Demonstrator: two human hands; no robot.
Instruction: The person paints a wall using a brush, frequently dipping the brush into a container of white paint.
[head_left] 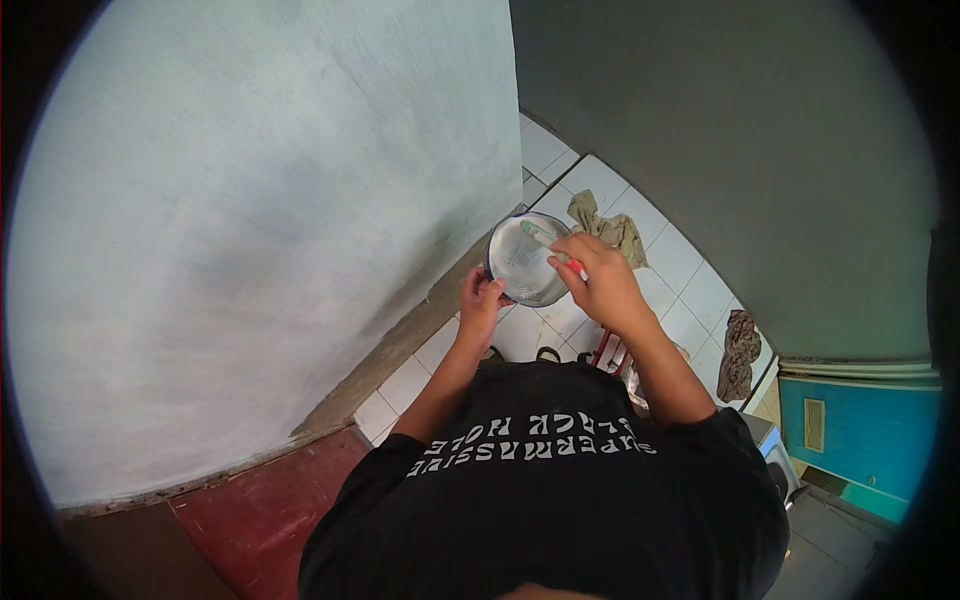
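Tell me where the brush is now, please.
The right hand holds the brush over or inside the white bowl in the left hand, slightly above and right of centre in the head view.

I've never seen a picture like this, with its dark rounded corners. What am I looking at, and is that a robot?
No robot here: just a person working bare-handed. A wide fisheye camera worn on the head looks down, which explains the dark corners and bent edges. The person's black shirt fills the bottom. The left hand grips the near left edge of a round white bowl with a dark rim. The right hand holds a red-handled brush, its head over the bowl's inside. Below, on the white-tiled floor, lie a pale crumpled cloth and a darker one.
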